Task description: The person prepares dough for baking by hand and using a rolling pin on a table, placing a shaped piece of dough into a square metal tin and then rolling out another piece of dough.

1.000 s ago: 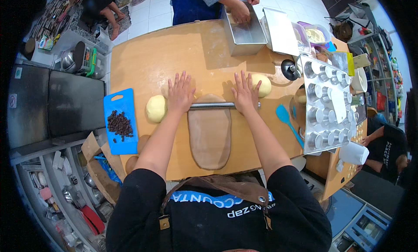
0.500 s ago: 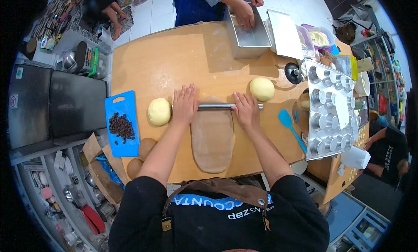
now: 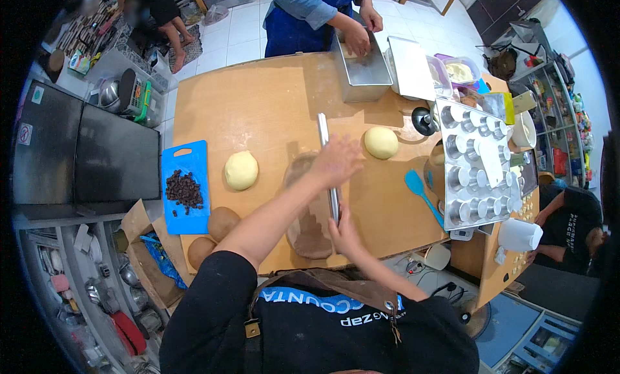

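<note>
The metal rolling pin (image 3: 323,130) has swung round: half a second ago it lay left to right across the brown dough sheet (image 3: 309,228) with a hand pressed flat near each end, and now it points from near to far along the sheet's right side. The left hand (image 3: 339,161) has left its old place by the pale left dough ball (image 3: 241,170) and crossed to the right, so that its forearm now slants over the dough. That hand is spread and blurred above the middle of the pin, not closed around anything; I cannot tell whether the palm touches the metal. The right hand (image 3: 347,233) has come nearer to the person's body and grasps the pin's near end between thumb and fingers, though how tightly I cannot tell.

The dough sheet lies at the near side of the wooden table (image 3: 245,96), a long flat oval partly covered by the left forearm. The left ball and the pale right dough ball (image 3: 381,143) stay where they were, one on each side. At the near left, two brown dough balls (image 3: 223,223) show more fully since the left arm moved off them. The blue board (image 3: 187,222) with its dark pieces (image 3: 184,190) keeps its place on the left, as does the blue spatula (image 3: 423,193) on the right. On the far side, a co-worker's hand (image 3: 356,39) is still inside the loaf tin (image 3: 365,92).
</note>
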`<state>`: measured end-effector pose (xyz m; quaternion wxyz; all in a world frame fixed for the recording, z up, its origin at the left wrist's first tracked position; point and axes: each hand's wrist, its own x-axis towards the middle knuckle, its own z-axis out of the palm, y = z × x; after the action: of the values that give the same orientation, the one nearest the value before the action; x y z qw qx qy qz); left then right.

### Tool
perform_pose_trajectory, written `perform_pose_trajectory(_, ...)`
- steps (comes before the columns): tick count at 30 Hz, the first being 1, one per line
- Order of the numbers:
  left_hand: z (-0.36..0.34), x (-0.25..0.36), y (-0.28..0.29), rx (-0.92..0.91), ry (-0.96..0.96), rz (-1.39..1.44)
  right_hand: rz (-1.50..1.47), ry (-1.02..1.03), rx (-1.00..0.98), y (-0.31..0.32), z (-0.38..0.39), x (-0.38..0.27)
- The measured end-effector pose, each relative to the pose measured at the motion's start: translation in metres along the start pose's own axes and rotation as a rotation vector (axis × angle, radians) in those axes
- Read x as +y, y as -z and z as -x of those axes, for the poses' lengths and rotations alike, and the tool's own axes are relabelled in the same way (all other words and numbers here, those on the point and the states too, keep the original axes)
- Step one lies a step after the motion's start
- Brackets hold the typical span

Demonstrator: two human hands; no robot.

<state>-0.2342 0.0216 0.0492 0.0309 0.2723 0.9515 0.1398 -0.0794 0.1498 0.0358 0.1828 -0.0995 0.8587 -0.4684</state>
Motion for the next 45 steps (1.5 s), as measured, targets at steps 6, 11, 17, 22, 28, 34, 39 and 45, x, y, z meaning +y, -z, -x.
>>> perform_pose_trajectory(6, 0.048, 0.012, -0.053, 0.069, -0.059, 0.146, 0.036, -0.043, 0.104, -0.039, 0.040, -0.002)
perform_pose_trajectory(11, 0.087, -0.008, -0.055, -0.011, -0.037, 0.003, 0.399, 0.026, 0.071, -0.045, 0.052, -0.010)
perform_pose_trajectory(17, 0.121, -0.034, -0.045, -0.007, -0.011, -0.036, 0.551, 0.103, 0.080, -0.051, 0.059, -0.012)
perform_pose_trajectory(22, 0.133, -0.036, -0.034, -0.008, -0.006, 0.001, 0.612, 0.235, 0.006, -0.061, 0.063, -0.012)
perform_pose_trajectory(28, 0.148, -0.046, -0.027, -0.025, 0.045, 0.034, 0.681, 0.342, -0.072, -0.064, 0.063, -0.009)
perform_pose_trajectory(34, 0.166, -0.063, -0.023, -0.103, 0.067, 0.028, 0.626, 0.389, -0.067, -0.067, 0.063, -0.009)
perform_pose_trajectory(39, 0.169, -0.064, -0.023, -0.105, 0.055, 0.016, 0.594, 0.424, -0.049, -0.071, 0.062, -0.009)
perform_pose_trajectory(45, 0.177, -0.059, -0.019, -0.147, 0.106, -0.083, 0.589, 0.284, -0.106, -0.086, 0.056, -0.016)
